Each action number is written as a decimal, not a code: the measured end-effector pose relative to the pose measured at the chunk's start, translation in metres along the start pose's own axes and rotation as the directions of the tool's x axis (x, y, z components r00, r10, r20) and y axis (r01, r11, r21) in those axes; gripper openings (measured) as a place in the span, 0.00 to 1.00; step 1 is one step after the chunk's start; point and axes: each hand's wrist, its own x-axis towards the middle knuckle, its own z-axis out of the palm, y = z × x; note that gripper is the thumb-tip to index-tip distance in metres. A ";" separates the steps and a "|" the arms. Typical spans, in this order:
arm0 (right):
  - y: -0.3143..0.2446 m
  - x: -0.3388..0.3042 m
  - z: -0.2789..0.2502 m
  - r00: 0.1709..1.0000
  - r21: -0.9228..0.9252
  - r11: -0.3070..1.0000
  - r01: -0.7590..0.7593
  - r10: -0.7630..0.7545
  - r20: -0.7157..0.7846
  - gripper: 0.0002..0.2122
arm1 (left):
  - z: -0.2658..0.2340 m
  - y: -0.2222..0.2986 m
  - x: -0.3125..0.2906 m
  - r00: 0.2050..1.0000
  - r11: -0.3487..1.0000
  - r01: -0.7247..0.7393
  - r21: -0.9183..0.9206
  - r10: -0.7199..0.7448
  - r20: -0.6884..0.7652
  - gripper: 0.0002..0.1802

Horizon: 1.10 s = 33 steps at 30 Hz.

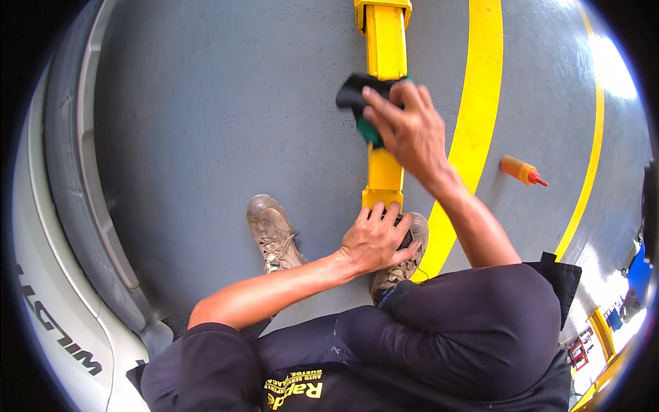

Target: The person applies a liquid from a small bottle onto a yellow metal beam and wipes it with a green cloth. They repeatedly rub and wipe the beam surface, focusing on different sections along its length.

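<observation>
A long yellow steel arm, like a vehicle lift's arm, runs away from me along the floor. Over its middle, my right hand holds a crumpled black and green cloth; both are partly blurred. At the arm's near end, just by my right boot, my left hand is curled over a dark round pad. Its fingertips reach the yellow metal, and most of the pad is hidden under the palm.
Along the left stands a light-coloured vehicle with a dark lower trim. An orange squeeze bottle with a red nozzle lies on the grey floor to the right, beyond a wide yellow floor stripe. My boots flank the arm's near end.
</observation>
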 end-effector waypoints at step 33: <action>0.059 0.021 0.018 0.974 0.120 0.986 0.118 -0.092 -0.205 0.13 | -0.001 0.003 0.009 0.999 0.999 -0.033 0.010 0.033 -0.001 0.27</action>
